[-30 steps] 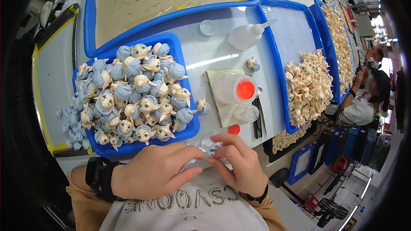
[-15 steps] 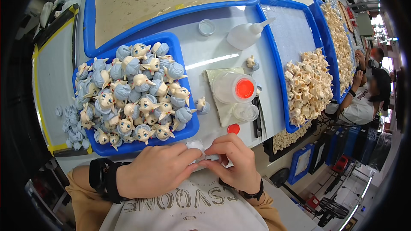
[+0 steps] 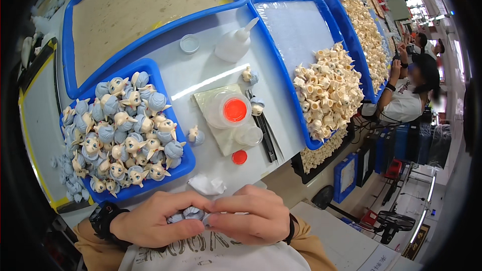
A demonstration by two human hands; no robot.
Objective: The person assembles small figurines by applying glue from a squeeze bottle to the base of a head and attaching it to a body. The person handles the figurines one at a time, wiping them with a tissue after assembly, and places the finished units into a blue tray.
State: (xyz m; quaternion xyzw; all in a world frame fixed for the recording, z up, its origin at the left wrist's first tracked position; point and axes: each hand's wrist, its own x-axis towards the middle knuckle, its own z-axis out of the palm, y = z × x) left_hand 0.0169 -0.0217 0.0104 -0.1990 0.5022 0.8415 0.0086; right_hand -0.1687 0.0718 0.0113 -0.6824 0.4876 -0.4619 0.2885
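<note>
A blue tray [image 3: 184,169] holds doll heads [image 3: 120,125], a longer tray [image 3: 293,25] cream parts [image 3: 326,90]; left hand [image 3: 155,218] and right hand [image 3: 253,216] pinch a blue-grey piece [image 3: 193,213] — direction, long axis hidden.

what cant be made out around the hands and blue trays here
All in the head view:
Full shape of the blue-grey pieces in the left hand: partly covered by its fingers.
What the right hand may be pinching: hidden by its own fingers.
Floor of the smaller blue tray: buried under doll heads.
Far rim of the large blue tray: cut off by the upper edge.
</note>
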